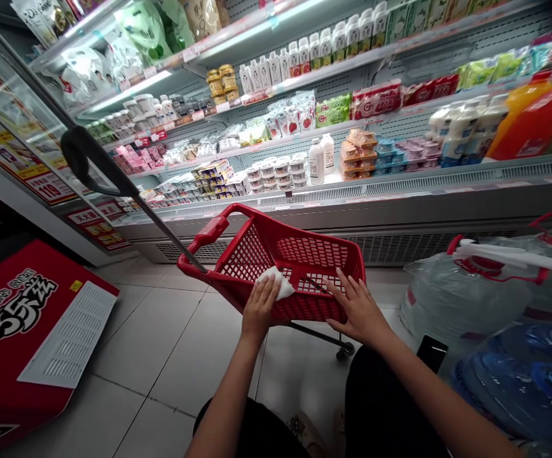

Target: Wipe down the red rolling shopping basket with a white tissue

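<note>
A red plastic shopping basket cart (311,243) on small wheels stands before me, with a long grey pull handle (156,232) rising to the upper left. My left hand (261,304) presses a crumpled white cloth or tissue (284,284) against the near rim of the basket, fingers reaching over the edge. On the near rim farther right lies my right hand (356,306), its fingers spread and nothing held in it. A thin dark item (315,285) shows at the basket's bottom, too small to make out.
Behind the cart runs a refrigerated shelf (400,191) stocked with yogurts, bottles and bagged goods. Large clear water jugs (467,292) and a blue jug (524,381) stand at the right, with a phone (431,353) by them. A red display box (42,318) is at left.
</note>
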`<state>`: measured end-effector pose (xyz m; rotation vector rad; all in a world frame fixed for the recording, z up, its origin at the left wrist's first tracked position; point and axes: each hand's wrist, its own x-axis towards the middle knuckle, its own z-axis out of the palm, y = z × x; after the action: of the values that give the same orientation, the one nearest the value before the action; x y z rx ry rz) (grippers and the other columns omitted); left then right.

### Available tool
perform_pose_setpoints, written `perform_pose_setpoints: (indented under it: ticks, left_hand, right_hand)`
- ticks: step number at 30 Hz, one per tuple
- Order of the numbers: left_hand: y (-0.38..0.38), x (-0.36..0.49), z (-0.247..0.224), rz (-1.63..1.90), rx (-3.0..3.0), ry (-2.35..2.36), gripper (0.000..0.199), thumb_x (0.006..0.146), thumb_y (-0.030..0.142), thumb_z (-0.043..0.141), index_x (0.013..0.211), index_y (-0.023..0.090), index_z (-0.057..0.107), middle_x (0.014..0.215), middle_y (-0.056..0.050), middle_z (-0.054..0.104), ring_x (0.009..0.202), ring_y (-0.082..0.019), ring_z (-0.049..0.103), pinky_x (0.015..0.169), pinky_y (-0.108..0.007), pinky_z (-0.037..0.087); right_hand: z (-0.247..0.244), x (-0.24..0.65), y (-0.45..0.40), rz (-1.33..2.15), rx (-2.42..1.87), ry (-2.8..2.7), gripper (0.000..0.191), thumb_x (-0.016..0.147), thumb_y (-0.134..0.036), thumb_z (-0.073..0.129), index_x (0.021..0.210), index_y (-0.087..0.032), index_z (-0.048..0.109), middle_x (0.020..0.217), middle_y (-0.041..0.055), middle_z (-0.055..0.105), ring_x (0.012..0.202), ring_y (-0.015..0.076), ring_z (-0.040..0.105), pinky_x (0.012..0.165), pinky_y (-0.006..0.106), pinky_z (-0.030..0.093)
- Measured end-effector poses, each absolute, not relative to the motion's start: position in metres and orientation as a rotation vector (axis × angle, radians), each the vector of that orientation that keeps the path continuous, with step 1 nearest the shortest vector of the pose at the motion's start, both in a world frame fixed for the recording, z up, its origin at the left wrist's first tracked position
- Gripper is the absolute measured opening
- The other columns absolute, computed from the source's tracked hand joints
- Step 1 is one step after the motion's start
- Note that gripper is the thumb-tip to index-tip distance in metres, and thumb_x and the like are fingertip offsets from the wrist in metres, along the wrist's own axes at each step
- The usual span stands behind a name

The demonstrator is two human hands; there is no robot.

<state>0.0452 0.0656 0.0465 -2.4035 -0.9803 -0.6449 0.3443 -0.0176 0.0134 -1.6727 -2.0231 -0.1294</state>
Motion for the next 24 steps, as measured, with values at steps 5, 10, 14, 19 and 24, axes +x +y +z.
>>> perform_pose_setpoints:
  ticks: [5, 10, 14, 19, 24]
  left_hand:
    - [0.036, 0.117, 0.011, -0.683, -2.451, -1.006, 0.067, 0.1, 0.009, 0.042, 0.165, 0.019, 0.028, 0.163, -0.009, 0.046, 0.153, -0.027, 0.04, 0.125, -0.052, 0.04]
    - [0.025, 0.141, 0.006, -0.666, -2.552, -0.859, 0.062, 0.102, 0.013, 0.043, 0.163, 0.02, 0.033, 0.164, -0.008, 0.044, 0.153, -0.025, 0.04, 0.125, -0.048, 0.041]
    - [0.047, 0.082, 0.035, -0.584, -2.508, -0.86, 0.064, 0.101, 0.011, 0.043, 0.164, 0.02, 0.032, 0.163, -0.007, 0.047, 0.151, -0.025, 0.043, 0.126, -0.046, 0.039]
    - [0.076, 0.011, 0.067, -0.613, -2.358, -1.018, 0.067, 0.1, 0.009, 0.044, 0.164, 0.023, 0.031, 0.161, -0.009, 0.049, 0.151, -0.029, 0.043, 0.126, -0.052, 0.038]
    - [0.067, 0.044, 0.049, -0.65, -2.328, -1.068, 0.068, 0.1, 0.011, 0.046, 0.165, 0.021, 0.029, 0.159, -0.011, 0.051, 0.148, -0.03, 0.048, 0.126, -0.056, 0.036]
  right_hand:
    - [0.013, 0.318, -0.022, -0.186, -1.694, -1.941, 0.116, 0.085, -0.051, 0.068, 0.168, -0.027, -0.01, 0.176, 0.0065, -0.009, 0.157, 0.0474, 0.015, 0.122, 0.067, 0.025]
    - [0.016, 0.318, -0.026, -0.188, -1.661, -1.996, 0.108, 0.089, -0.043, 0.062, 0.168, -0.028, -0.01, 0.177, 0.003, -0.002, 0.159, 0.0413, 0.016, 0.124, 0.06, 0.028]
    - [0.015, 0.332, -0.024, -0.182, -1.673, -2.013, 0.104, 0.09, -0.042, 0.062, 0.168, -0.031, -0.006, 0.177, 0.0013, -0.002, 0.159, 0.0408, 0.017, 0.123, 0.059, 0.03]
    - [0.017, 0.338, -0.023, -0.152, -1.722, -2.011, 0.102, 0.091, -0.044, 0.062, 0.168, -0.032, -0.004, 0.177, -0.001, -0.003, 0.159, 0.0412, 0.016, 0.124, 0.059, 0.029]
    - [0.029, 0.309, -0.019, -0.184, -1.715, -1.937, 0.107, 0.091, -0.052, 0.063, 0.168, -0.029, -0.008, 0.176, 0.0005, -0.006, 0.159, 0.0467, 0.006, 0.124, 0.066, 0.025]
